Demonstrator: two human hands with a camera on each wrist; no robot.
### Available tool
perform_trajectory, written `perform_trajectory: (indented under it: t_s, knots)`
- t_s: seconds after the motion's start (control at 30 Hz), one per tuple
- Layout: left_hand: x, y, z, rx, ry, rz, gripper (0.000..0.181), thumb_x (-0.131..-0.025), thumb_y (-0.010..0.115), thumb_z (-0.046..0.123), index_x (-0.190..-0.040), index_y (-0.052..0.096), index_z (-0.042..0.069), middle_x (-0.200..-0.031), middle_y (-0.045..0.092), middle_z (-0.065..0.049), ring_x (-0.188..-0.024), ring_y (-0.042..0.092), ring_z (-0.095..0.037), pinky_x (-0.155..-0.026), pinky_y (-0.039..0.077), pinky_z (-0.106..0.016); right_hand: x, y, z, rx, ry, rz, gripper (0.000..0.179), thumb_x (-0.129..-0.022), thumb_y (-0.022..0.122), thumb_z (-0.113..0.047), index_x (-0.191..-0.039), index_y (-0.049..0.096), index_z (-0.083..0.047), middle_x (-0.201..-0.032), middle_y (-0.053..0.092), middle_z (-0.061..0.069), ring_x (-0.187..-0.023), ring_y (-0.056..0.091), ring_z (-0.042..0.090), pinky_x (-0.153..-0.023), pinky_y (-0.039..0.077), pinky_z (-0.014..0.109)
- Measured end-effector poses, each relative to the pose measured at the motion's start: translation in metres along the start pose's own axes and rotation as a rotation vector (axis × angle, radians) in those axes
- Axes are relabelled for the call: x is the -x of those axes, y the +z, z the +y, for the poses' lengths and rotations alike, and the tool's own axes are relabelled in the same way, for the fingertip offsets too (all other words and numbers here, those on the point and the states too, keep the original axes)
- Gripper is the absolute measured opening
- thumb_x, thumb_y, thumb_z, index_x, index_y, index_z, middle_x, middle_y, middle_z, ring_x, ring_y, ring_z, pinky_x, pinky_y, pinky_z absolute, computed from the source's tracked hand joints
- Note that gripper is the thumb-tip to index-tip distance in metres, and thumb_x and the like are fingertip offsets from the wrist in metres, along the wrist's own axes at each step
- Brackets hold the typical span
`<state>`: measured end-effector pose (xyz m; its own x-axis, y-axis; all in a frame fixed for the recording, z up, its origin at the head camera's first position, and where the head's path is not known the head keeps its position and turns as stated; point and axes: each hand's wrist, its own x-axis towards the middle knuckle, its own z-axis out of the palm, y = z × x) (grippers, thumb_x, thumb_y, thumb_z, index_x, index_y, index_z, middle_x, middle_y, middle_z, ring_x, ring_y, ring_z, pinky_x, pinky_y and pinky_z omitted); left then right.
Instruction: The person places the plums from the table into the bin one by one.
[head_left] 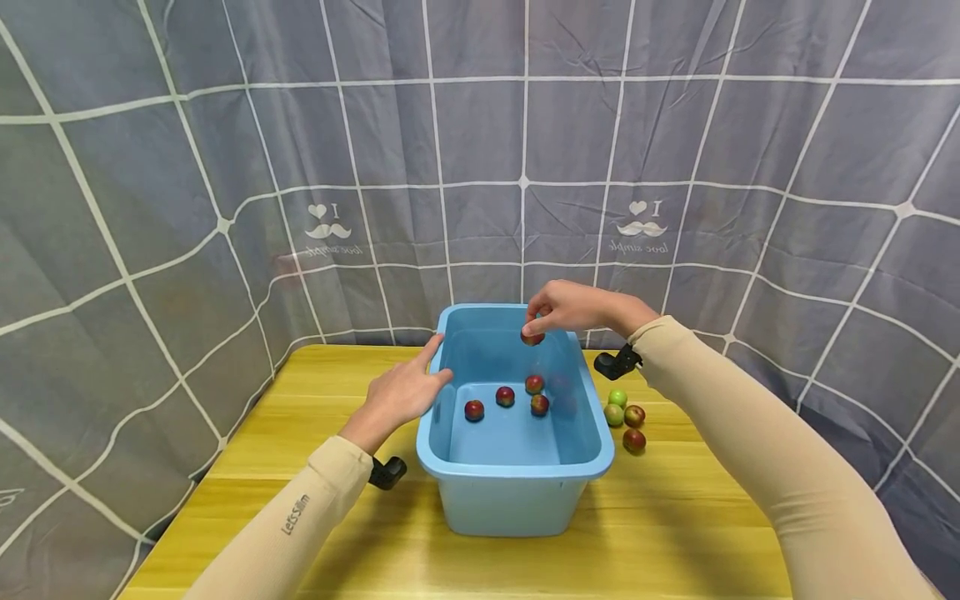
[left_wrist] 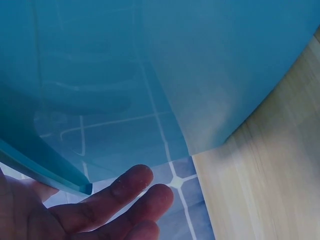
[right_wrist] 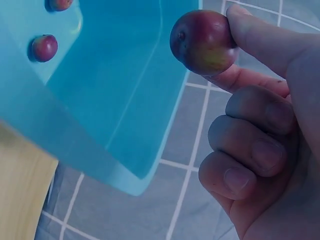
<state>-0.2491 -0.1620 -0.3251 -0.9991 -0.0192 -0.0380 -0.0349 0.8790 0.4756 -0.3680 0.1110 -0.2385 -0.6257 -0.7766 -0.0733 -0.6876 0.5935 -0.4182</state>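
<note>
A reddish plum (right_wrist: 202, 42) is pinched between the thumb and index finger of my right hand (head_left: 573, 306), with the other fingers curled into the palm. This hand is over the far right part of a light blue plastic tub (head_left: 504, 446). Several red plums (head_left: 505, 396) lie apart on the tub's floor. At the tub's left rim my left hand (head_left: 400, 392) rests with fairly straight fingers, its thumb reaching over the rim. In the left wrist view its fingers (left_wrist: 132, 182) are beside the tub's outer wall.
Right of the tub, several more plums sit on the wooden table (head_left: 300, 433), including a green plum (head_left: 617, 397) and a dark red plum (head_left: 633, 441). A grey curtain (head_left: 480, 133) with white grid lines hangs behind and around the table.
</note>
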Motion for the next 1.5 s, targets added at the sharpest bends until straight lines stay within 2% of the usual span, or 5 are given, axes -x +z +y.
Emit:
perform_trajectory:
  t_s: [0.27,0.6,0.93,1.27,1.5]
  knots:
    - [0.001,0.000,0.001,-0.014,-0.002,0.003,0.073,-0.096,0.041,0.052,-0.162,0.013,0.039,-0.071,0.055,-0.009,-0.059,0.051,-0.025,-0.051,0.037,-0.035,-0.019,0.007,-0.002,0.032,0.031,-0.059,0.022,-0.097,0.066,-0.035,-0.094,0.077,-0.016,-0.087,0.074,-0.002,-0.077,0.059,0.015,-0.071,0.045,0.031]
    - [-0.001,-0.002,0.001,-0.027,0.014,0.011,0.072,-0.097,0.040,0.053,-0.162,0.012,0.039,-0.066,0.053,-0.008,-0.056,0.049,-0.023,-0.048,0.035,-0.034,-0.040,0.015,-0.001,0.075,0.115,-0.154,0.020,-0.097,0.067,-0.034,-0.094,0.076,-0.017,-0.090,0.072,-0.002,-0.081,0.056,0.018,-0.072,0.044,0.030]
    - [-0.001,-0.002,0.001,-0.030,0.018,0.005,0.073,-0.097,0.040,0.052,-0.163,0.013,0.037,-0.067,0.053,-0.008,-0.055,0.049,-0.023,-0.049,0.035,-0.034,-0.057,0.038,0.002,0.176,0.175,-0.269,0.017,-0.096,0.068,-0.032,-0.095,0.075,-0.018,-0.091,0.071,-0.003,-0.087,0.059,0.018,-0.076,0.046,0.032]
    - [0.000,0.001,0.000,-0.022,0.017,-0.002,0.073,-0.097,0.040,0.052,-0.163,0.013,0.037,-0.067,0.053,-0.008,-0.056,0.050,-0.023,-0.049,0.036,-0.034,-0.074,0.053,0.008,0.193,0.261,-0.333,0.009,-0.093,0.073,-0.028,-0.091,0.074,-0.020,-0.083,0.060,0.001,-0.062,0.040,0.011,-0.057,0.035,0.029]
    - [-0.001,0.000,-0.002,-0.019,0.010,0.011,0.073,-0.096,0.040,0.052,-0.162,0.014,0.038,-0.067,0.053,-0.008,-0.057,0.051,-0.024,-0.049,0.036,-0.034,-0.078,0.059,0.012,0.167,0.340,-0.382,0.007,-0.091,0.075,-0.028,-0.088,0.076,-0.022,-0.077,0.053,0.002,-0.056,0.033,0.012,-0.053,0.028,0.028]
